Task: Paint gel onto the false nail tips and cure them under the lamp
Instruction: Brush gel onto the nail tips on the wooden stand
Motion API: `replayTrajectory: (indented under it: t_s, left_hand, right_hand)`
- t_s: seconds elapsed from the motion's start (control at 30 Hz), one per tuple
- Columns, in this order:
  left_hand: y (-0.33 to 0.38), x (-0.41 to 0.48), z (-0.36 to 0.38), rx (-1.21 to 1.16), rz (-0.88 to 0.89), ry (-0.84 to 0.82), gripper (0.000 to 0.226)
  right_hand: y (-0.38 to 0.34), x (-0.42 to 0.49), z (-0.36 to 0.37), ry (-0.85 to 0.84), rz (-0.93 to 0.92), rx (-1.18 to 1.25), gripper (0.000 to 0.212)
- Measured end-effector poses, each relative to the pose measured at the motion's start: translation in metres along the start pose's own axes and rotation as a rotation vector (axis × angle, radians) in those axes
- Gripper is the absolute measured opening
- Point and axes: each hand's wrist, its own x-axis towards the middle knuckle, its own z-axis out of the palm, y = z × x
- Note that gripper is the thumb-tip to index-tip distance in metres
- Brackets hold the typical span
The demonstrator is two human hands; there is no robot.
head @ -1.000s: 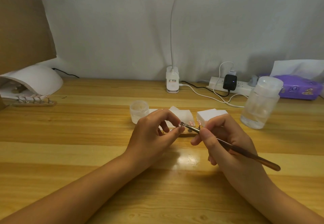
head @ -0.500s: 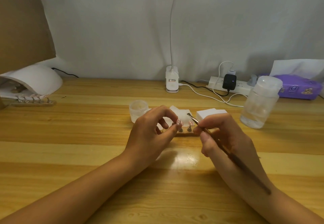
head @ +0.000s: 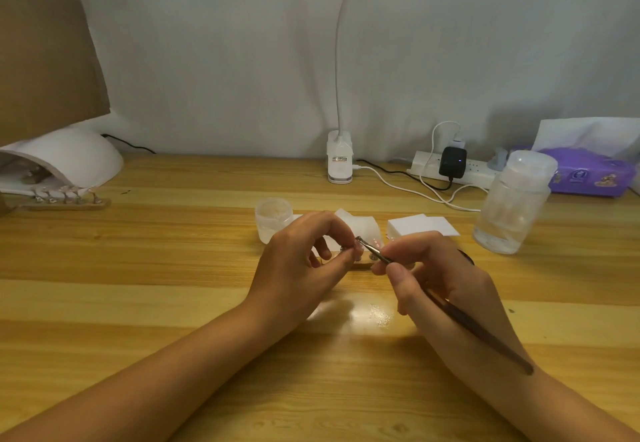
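My left hand (head: 301, 261) pinches a false nail tip on its small metal stand (head: 349, 250) between thumb and fingers, just above the table. My right hand (head: 440, 275) grips a thin dark brush (head: 467, 324) like a pen, its metal ferrule and bristles touching the nail tip. More nail tips on stands (head: 372, 254) sit on a wooden strip behind my fingers, partly hidden. A small clear gel jar (head: 273, 218) stands just behind my left hand. The white curing lamp (head: 65, 161) sits at far left, with another strip of nail tips (head: 65, 197) in front of it.
White pads (head: 420, 227) lie behind my right hand. A frosted plastic bottle (head: 512, 202) stands at right, a power strip (head: 450, 164) with cables and a purple tissue pack (head: 588, 171) behind it. A clip desk lamp base (head: 340, 161) stands at the back centre. A cardboard panel (head: 45, 43) rises at left.
The brush tip lifted away to the right half a second ago and has now come back onto the nail tip held in my left hand. The brush handle swung lower.
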Motion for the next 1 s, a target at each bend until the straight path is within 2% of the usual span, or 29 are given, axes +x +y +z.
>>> replayTrajectory:
  t_s: [0.67, 0.83, 1.0]
  left_hand:
    - [-0.0009, 0.0002, 0.0001, -0.021, -0.03, -0.001, 0.016]
    - [-0.0001, 0.0004, 0.0004, -0.019, -0.035, 0.008, 0.018]
    - [0.0003, -0.0005, 0.0003, -0.01, -0.014, 0.002, 0.01]
  right_hand:
    - [-0.0008, -0.0008, -0.0009, -0.031, 0.031, -0.002, 0.011]
    - [-0.0006, -0.0014, -0.001, 0.021, 0.038, 0.035, 0.012]
    - [-0.0036, 0.0006, -0.0026, 0.099, 0.022, 0.112, 0.009]
